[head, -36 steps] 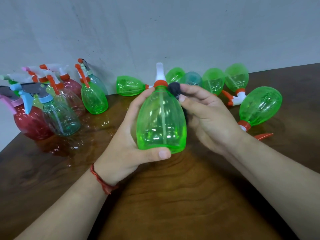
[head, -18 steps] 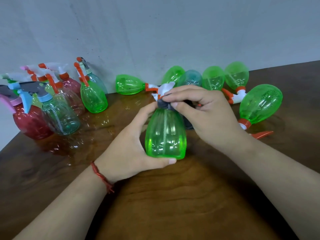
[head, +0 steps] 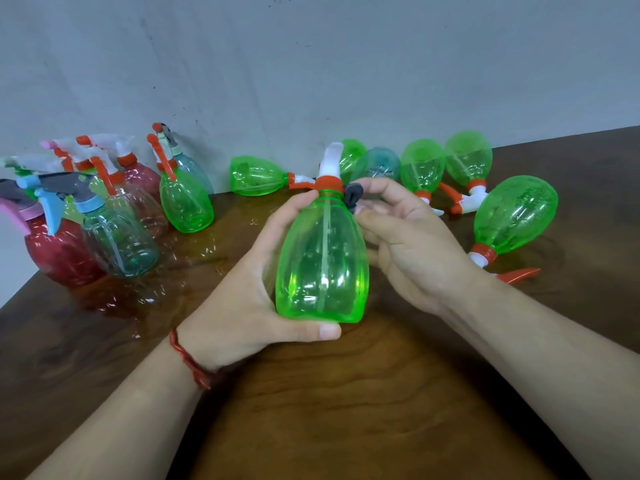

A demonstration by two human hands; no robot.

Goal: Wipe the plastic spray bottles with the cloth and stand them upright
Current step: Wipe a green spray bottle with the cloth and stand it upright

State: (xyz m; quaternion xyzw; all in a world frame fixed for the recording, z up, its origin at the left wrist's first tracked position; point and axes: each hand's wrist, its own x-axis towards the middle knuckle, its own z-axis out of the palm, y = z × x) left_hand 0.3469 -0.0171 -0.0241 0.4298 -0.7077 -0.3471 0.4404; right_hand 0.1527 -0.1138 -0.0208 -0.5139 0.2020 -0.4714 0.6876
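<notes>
From my end: L hand (head: 239, 306) grips the green spray bottle (head: 322, 265) mid-frame, fingers curled round its left side, thumb across the base. The bottle is roughly upright, white nozzle up; can't tell if its base touches the wood table (head: 346, 410). R hand (head: 415, 244) pinches a small dark cloth (head: 353, 197) betw thumb & fingertips, pressed to the bottle's shoulder just under the orange collar. Far left, a cluster of upright bottles (head: 114, 237) (red, clear-teal, green) stands by the wall (head: 311, 64). Back right, several green bottles (head: 422, 168) lie on their sides, one close beside the R wrist. Red thread band (head: 188, 362) on L wrist.
</notes>
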